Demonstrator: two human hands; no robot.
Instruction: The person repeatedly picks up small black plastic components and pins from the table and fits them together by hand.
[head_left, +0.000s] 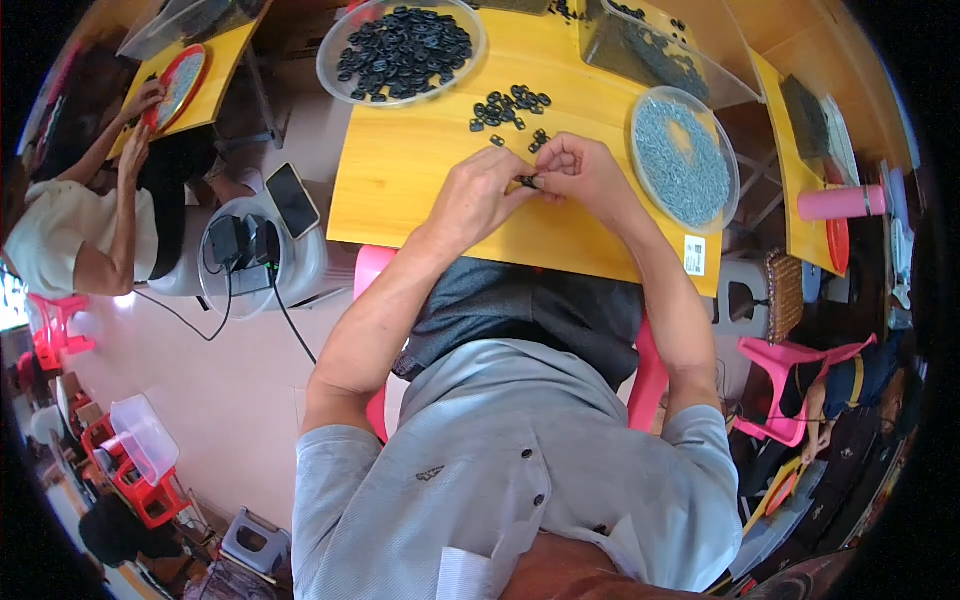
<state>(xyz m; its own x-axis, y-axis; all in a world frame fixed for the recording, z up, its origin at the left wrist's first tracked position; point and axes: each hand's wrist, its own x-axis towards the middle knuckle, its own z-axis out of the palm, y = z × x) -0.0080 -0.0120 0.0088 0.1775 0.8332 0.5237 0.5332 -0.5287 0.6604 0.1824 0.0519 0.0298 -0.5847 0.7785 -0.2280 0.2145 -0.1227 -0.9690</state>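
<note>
My left hand (pixel 478 198) and my right hand (pixel 586 182) meet over the near part of the yellow table. Both are closed, with fingertips pinched on a small black plastic part (pixel 526 181) between them. Fingers cover most of that part, and whether a screw is in it I cannot tell. Just beyond my hands lies a loose group of small black parts (pixel 512 106), some showing two holes. At the far left, a round clear tray (pixel 330 80) holds a heap of black parts. Right of my right hand stands a round tray (pixel 735 190) of small grey screws.
A clear bin (pixel 620 60) of dark pieces stands at the table's far right. On a stool to the left are a phone (pixel 292 200) and black adapters with cables (pixel 240 245). Another person (pixel 90 225) works at the left table. A pink bottle (pixel 842 203) is at right.
</note>
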